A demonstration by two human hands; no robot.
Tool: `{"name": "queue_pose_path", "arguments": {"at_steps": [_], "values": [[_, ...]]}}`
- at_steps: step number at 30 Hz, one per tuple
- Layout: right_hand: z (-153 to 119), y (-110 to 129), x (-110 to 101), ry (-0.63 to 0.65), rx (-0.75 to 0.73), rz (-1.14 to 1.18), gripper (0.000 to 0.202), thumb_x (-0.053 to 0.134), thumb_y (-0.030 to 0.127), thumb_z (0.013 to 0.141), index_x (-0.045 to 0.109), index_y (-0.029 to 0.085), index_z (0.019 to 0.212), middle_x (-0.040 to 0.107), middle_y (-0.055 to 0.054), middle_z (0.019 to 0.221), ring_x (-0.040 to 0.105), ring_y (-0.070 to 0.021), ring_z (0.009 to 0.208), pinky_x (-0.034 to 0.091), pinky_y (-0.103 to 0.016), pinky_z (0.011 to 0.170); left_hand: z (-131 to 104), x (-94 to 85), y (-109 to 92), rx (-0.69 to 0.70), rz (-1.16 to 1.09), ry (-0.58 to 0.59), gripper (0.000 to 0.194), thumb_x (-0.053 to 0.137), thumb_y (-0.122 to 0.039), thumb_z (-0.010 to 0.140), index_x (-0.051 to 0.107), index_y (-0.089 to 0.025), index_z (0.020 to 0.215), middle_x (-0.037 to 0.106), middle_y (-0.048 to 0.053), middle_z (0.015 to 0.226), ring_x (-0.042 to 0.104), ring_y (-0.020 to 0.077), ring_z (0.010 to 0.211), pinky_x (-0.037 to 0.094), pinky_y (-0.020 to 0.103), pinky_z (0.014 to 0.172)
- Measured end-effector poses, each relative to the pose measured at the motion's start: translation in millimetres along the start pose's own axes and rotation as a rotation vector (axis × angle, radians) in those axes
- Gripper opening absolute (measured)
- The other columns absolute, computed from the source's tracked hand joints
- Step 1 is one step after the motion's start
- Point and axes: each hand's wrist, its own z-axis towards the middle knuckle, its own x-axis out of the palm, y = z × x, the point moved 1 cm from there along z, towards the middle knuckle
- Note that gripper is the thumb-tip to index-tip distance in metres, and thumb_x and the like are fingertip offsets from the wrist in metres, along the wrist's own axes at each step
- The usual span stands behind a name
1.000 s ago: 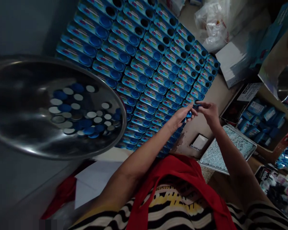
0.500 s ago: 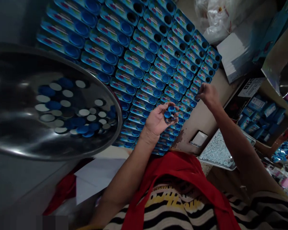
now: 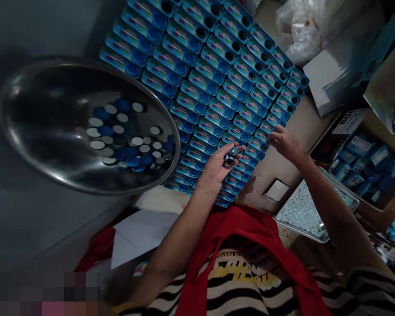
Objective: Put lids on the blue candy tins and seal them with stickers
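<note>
Rows of flat blue tins [image 3: 211, 90] cover the table, some with a blue round cap at one end, others with a dark round hole there. My left hand [image 3: 217, 164], palm up over the near tins, holds several small blue caps [image 3: 231, 156] in its curled fingers. My right hand [image 3: 285, 142] is over the right edge of the rows, its fingers pinched together; anything between them is too small to make out. At the left, a large steel bowl [image 3: 49, 162] holds loose blue and white discs [image 3: 128, 153].
To the right, a metal tray [image 3: 304, 206] is full of small pale pieces beside a carton of blue packets [image 3: 362, 158]. A small white box [image 3: 276, 190] sits nearby. Plastic bags [image 3: 301, 30] are at the back right, white paper [image 3: 141, 235] at the near left.
The view has shifted, so the bowl and tins appear further right. The caps in my left hand have shifted and tilted. My right hand has lowered slightly beside the rows, still pinched.
</note>
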Motion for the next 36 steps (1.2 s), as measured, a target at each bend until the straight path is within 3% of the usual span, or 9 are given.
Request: {"name": "queue_pose_path", "arguments": {"at_steps": [7, 14, 17, 21, 25, 28, 30, 36], "values": [[0.2, -5.4, 6.2, -0.206, 0.193, 0.130, 0.019, 0.067, 0.016, 0.090, 0.084, 0.023, 0.095, 0.074, -0.007, 0.098, 0.066, -0.0225, 0.089, 0.051, -0.035, 0.085, 6.2, 14.4, 10.5, 0.005, -0.050, 0.036, 0.011, 0.065, -0.022, 0.098, 0.073, -0.014, 0.099, 0.082, 0.008, 0.102, 0.078, 0.0150, 0.077, 0.062, 0.024, 0.067], [17.9, 10.2, 7.5, -0.155, 0.430, -0.037, 0.006, 0.073, 0.018, 0.080, 0.076, 0.023, 0.083, 0.071, -0.004, 0.086, 0.063, -0.0212, 0.081, 0.044, -0.032, 0.072, 18.6, 29.6, 3.2, -0.084, -0.085, 0.141, 0.029, 0.057, -0.031, 0.105, 0.074, -0.012, 0.120, 0.082, 0.013, 0.114, 0.080, 0.0200, 0.092, 0.065, 0.031, 0.078], [26.6, 7.2, 3.3, -0.111, 0.497, -0.011, 0.015, 0.080, 0.024, 0.073, 0.071, 0.023, 0.086, 0.067, 0.000, 0.080, 0.060, -0.0195, 0.076, 0.042, -0.031, 0.069, 25.5, 29.9, -0.5, -0.110, -0.105, 0.188, 0.036, 0.048, -0.028, 0.107, 0.072, -0.010, 0.127, 0.081, 0.013, 0.116, 0.080, 0.0213, 0.096, 0.065, 0.033, 0.080], [27.7, 9.4, -5.1, -0.112, 0.494, -0.005, 0.021, 0.083, 0.023, 0.072, 0.071, 0.024, 0.090, 0.068, 0.000, 0.081, 0.058, -0.0206, 0.079, 0.041, -0.032, 0.073, 28.0, 27.6, -0.2, -0.142, -0.147, 0.233, 0.042, 0.048, -0.020, 0.101, 0.071, -0.010, 0.135, 0.081, 0.013, 0.115, 0.079, 0.0211, 0.096, 0.064, 0.034, 0.083], [15.9, 31.5, -2.8, -0.201, 0.429, 0.079, 0.011, 0.080, 0.022, 0.081, 0.073, 0.023, 0.089, 0.069, -0.002, 0.083, 0.060, -0.0218, 0.082, 0.041, -0.032, 0.075, 21.2, 23.7, 5.9, -0.101, -0.096, 0.233, 0.039, 0.059, -0.013, 0.091, 0.076, -0.010, 0.126, 0.081, 0.014, 0.117, 0.078, 0.0204, 0.100, 0.063, 0.032, 0.088], [-0.4, 55.6, 12.6, -0.261, 0.272, 0.330, 0.015, 0.073, 0.035, 0.094, 0.076, 0.024, 0.103, 0.069, -0.002, 0.082, 0.061, -0.0199, 0.078, 0.046, -0.032, 0.074, 15.7, 18.7, 13.2, 0.007, -0.029, 0.229, 0.031, 0.068, -0.007, 0.085, 0.081, -0.013, 0.113, 0.081, 0.011, 0.122, 0.076, 0.0191, 0.108, 0.060, 0.031, 0.099], [-13.2, 68.3, 27.6, -0.237, 0.188, 0.446, 0.020, 0.072, 0.039, 0.096, 0.079, 0.025, 0.108, 0.069, -0.002, 0.085, 0.062, -0.0196, 0.079, 0.049, -0.032, 0.076, 12.6, 15.2, 20.2, 0.042, 0.011, 0.226, 0.028, 0.074, -0.007, 0.083, 0.083, -0.015, 0.108, 0.081, 0.009, 0.123, 0.076, 0.0175, 0.107, 0.058, 0.031, 0.102], [-53.6, 73.8, 61.9, -0.278, 0.261, 0.634, 0.017, 0.072, 0.036, 0.090, 0.083, 0.025, 0.096, 0.074, -0.005, 0.088, 0.066, -0.0206, 0.082, 0.054, -0.033, 0.078, 0.0, 6.9, 47.8, -0.039, 0.033, 0.140, 0.027, 0.080, -0.007, 0.077, 0.084, -0.016, 0.102, 0.083, 0.007, 0.113, 0.076, 0.0173, 0.103, 0.057, 0.029, 0.098]]}}
